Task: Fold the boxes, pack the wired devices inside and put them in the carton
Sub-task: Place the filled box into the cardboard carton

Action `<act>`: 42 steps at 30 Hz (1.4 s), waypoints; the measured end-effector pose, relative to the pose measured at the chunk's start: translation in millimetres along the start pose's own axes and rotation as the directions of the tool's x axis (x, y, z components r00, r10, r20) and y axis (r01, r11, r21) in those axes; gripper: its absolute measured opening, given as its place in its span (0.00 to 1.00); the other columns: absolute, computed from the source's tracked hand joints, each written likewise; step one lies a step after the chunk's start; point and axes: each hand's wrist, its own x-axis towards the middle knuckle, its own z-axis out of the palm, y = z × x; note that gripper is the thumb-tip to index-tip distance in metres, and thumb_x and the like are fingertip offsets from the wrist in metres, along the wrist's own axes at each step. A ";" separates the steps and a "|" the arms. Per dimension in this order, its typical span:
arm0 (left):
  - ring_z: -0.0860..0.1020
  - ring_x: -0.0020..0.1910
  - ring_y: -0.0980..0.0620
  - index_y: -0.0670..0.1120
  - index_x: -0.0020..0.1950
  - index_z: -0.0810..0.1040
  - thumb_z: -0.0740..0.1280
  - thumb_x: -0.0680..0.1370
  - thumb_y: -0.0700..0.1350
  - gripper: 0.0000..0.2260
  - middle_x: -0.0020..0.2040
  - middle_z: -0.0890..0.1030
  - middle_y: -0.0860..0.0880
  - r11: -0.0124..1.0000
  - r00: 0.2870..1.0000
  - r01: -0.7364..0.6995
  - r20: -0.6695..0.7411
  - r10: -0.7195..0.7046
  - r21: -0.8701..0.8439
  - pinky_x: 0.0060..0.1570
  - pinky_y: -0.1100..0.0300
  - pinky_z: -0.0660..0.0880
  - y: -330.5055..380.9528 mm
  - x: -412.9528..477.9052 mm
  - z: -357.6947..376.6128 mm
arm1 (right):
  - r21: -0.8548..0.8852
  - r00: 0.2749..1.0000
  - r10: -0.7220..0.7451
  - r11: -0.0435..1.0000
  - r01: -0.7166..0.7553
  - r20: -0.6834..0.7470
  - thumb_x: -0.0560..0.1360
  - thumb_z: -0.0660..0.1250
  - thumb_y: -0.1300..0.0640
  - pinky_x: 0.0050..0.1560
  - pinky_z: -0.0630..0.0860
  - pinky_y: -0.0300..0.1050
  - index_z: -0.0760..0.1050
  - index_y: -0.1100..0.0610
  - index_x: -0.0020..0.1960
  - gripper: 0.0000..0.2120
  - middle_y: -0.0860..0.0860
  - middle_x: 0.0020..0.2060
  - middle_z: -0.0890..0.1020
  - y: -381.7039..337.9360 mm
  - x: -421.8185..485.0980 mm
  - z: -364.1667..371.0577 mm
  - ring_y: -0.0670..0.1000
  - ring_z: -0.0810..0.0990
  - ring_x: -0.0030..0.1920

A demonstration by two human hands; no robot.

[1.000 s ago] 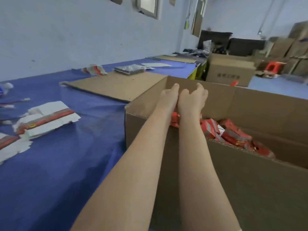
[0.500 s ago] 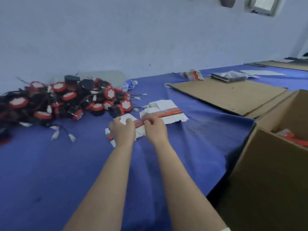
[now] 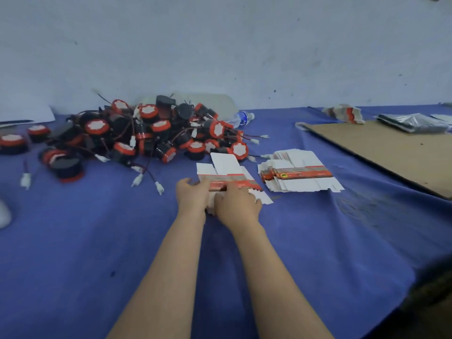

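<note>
A flat, unfolded white box blank with a red band lies on the blue tablecloth in the middle of the view. My left hand grips its left end and my right hand grips its near edge; the fingers curl over the card. A stack of the same flat blanks sits just to the right. Behind them is a heap of round black-and-red wired devices with white plugs on thin leads. Only a dark corner of the carton shows at the lower right.
A flat sheet of brown cardboard lies at the right. A plastic water bottle lies behind the heap. A grey plastic bag and some crumpled blanks rest at the far right. The wall stands close behind the table.
My view and both hands swung left, from inside the carton to the table. The hands reached the flat box blank and now hold it, drawn a little nearer.
</note>
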 end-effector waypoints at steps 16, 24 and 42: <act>0.76 0.56 0.66 0.54 0.55 0.80 0.58 0.82 0.42 0.12 0.52 0.81 0.63 0.821 0.810 -0.555 0.311 0.497 0.133 0.57 0.73 0.70 35.2 -3.6 -101.9 | 0.998 0.957 -0.284 -0.026 0.049 -0.054 0.81 0.56 0.59 0.51 0.80 0.45 0.52 0.43 0.77 0.29 0.49 0.44 0.86 -74.6 -0.3 15.0 0.50 0.84 0.48; 0.71 0.67 0.50 0.47 0.63 0.79 0.62 0.77 0.32 0.19 0.67 0.73 0.50 0.718 0.825 -0.565 0.263 0.500 0.406 0.65 0.55 0.70 -15.7 15.3 -128.4 | 0.816 0.889 -0.457 0.516 0.259 0.007 0.78 0.57 0.70 0.54 0.78 0.40 0.65 0.54 0.73 0.25 0.51 0.57 0.79 -75.7 -8.0 44.7 0.49 0.78 0.55; 0.78 0.53 0.56 0.48 0.63 0.75 0.62 0.78 0.37 0.15 0.59 0.80 0.52 0.886 0.891 -0.424 -0.093 0.445 0.185 0.51 0.66 0.75 -17.3 21.4 -139.1 | 0.845 0.968 -0.232 0.495 0.200 -0.094 0.77 0.54 0.65 0.42 0.74 0.34 0.63 0.44 0.71 0.27 0.47 0.52 0.79 -63.9 -4.5 47.6 0.43 0.76 0.43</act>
